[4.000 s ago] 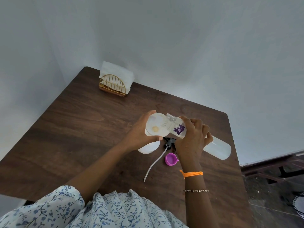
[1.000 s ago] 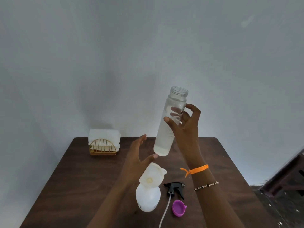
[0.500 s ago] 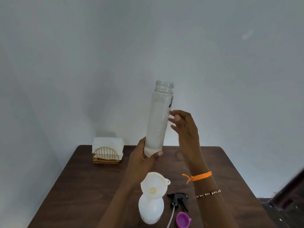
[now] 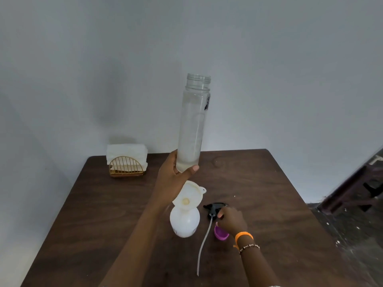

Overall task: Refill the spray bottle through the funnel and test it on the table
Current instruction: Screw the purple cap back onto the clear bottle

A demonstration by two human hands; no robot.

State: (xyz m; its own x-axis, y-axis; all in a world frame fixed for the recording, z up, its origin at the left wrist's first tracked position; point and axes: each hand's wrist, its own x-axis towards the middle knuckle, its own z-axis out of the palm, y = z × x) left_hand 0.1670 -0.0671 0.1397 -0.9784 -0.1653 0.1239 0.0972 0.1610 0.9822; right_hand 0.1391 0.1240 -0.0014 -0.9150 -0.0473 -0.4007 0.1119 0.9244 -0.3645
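Bottle (image 4: 191, 129) upright, uncapped, left hand (image 4: 173, 177) | funnel (image 4: 189, 196) in spray bottle (image 4: 185, 222)

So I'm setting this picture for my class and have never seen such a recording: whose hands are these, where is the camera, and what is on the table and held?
No machine here: a person works with bare hands, and a camera on their head looks forward and down. The left hand holds an uncapped clear bottle upright by its base, above the table. The right hand reaches down by the black spray trigger head, whose tube trails toward the viewer; whether it grips anything is unclear. On the brown table stand a white spray bottle with a funnel in its neck, a purple cap and a napkin holder.
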